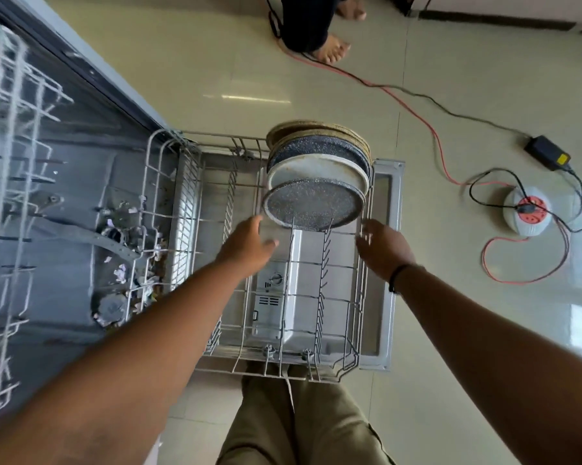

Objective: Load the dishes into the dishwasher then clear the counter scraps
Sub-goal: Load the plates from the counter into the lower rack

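The lower dishwasher rack is pulled out over the open door. Several plates stand on edge in its far right rows: a grey speckled plate nearest me, a white plate behind it, then a dark speckled plate and tan plates. My left hand hovers open just left of the grey plate's lower rim. My right hand hovers open at the rack's right side, just below that plate. Neither hand holds anything.
Scraps of paper and debris lie on the dishwasher tub floor at left, under the upper rack. Red and black cables, a power adapter and a white extension reel lie on the tiled floor. Another person's feet stand beyond.
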`<action>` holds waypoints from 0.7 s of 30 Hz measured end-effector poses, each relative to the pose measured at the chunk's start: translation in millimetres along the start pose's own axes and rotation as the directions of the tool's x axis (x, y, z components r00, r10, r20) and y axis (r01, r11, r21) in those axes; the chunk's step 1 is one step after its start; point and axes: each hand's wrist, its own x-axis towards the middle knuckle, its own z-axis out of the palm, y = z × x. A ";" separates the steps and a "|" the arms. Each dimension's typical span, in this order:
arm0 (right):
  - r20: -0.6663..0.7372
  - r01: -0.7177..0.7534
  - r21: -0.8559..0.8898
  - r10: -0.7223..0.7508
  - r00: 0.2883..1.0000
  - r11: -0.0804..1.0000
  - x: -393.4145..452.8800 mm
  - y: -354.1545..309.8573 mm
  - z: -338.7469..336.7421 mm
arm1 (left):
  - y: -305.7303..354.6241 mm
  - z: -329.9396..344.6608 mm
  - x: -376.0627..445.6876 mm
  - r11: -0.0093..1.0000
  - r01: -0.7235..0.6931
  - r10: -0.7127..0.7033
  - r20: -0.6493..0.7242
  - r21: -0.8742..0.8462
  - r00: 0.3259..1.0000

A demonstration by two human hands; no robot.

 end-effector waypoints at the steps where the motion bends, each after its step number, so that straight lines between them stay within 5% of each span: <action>1: 0.042 -0.002 -0.038 0.004 0.999 0.999 -9.4 2.5 3.3 | -5.9 5.4 -16.1 1.000 0.014 -0.014 0.041 0.001 0.999; 7: 0.305 0.202 -0.378 -0.085 0.949 0.904 -84.8 -23.4 4.8 | -39.7 0.1 -154.8 0.996 0.085 -0.084 0.029 -0.024 0.996; 12: 0.516 0.561 -0.635 -0.248 0.820 0.531 -153.0 -66.5 9.3 | -66.4 -12.7 -254.2 0.992 0.128 -0.128 -0.098 -0.010 0.987; 21: 0.790 0.832 -0.554 -0.327 0.519 -0.017 -308.7 -156.5 53.8 | -128.1 30.9 -442.9 0.932 0.258 -0.342 -0.382 -0.255 0.859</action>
